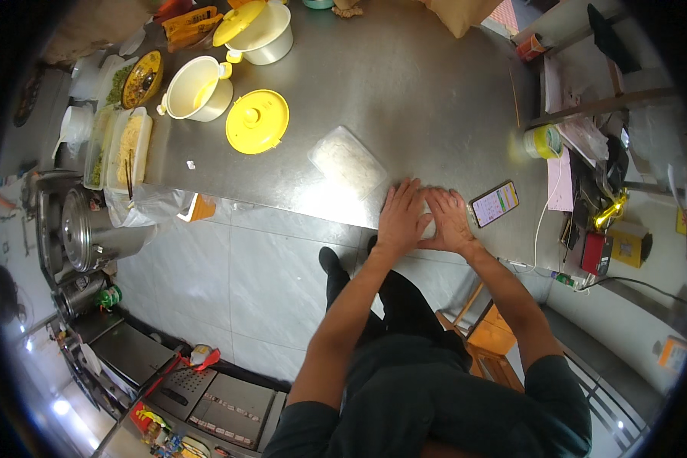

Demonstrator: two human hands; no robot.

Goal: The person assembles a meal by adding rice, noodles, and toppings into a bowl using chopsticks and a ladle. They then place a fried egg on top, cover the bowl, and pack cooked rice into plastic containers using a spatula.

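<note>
My left hand [401,216] and my right hand [450,220] lie side by side, palms down, at the near edge of the steel table [404,91]. Something small and white shows between them, mostly hidden; what it is I cannot tell. A flat clear lidded container [348,161] with white contents sits just beyond my left hand. A smartphone [495,203] with a lit screen lies right of my right hand.
A yellow lid [257,120], a cream pot [199,88] and a second lidded pot [262,29] stand at the far left with food trays [129,149]. A yellow tape roll [543,141], papers and cables lie right. A wooden stool [490,336] stands below.
</note>
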